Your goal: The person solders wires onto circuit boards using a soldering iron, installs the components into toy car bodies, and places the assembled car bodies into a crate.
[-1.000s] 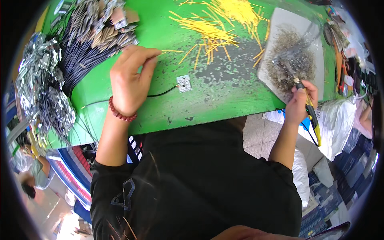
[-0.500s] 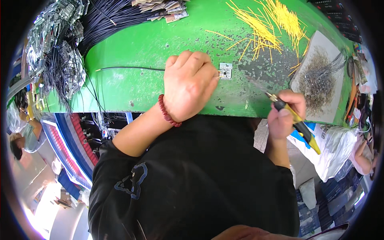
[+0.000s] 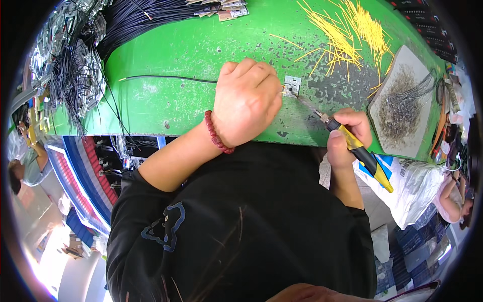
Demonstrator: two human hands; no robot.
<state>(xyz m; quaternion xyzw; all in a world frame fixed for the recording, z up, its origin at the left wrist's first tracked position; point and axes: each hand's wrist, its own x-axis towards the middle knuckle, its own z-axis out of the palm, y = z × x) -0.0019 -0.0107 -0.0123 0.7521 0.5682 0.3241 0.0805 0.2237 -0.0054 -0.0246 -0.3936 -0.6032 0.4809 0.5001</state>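
Left hand (image 3: 250, 103): back uppermost, fingers curled under, the forearm slanting in from the lower left with a red bead bracelet (image 3: 214, 135) at the wrist. The fingertips are hidden beneath the knuckles, so whether they grip anything cannot be told. A black wire (image 3: 171, 77) runs in under this hand from its left, its long axis roughly level across the green table (image 3: 161, 108), its free end pointing left.

Right hand (image 3: 349, 136): closed around a yellow-and-black soldering iron (image 3: 364, 158), thumb and fingers wrapped about the front of the handle, the forearm rising almost straight from below. The iron lies on a slant, its tip pointing up and to the left of this hand, its butt down to the right, toward the body. The tip is at the near edge of a small white circuit board (image 3: 293, 83), just right of the left hand; contact cannot be made out. Beyond the right hand lie yellow strips (image 3: 332, 35); to its right rests a pale slab (image 3: 402, 147).
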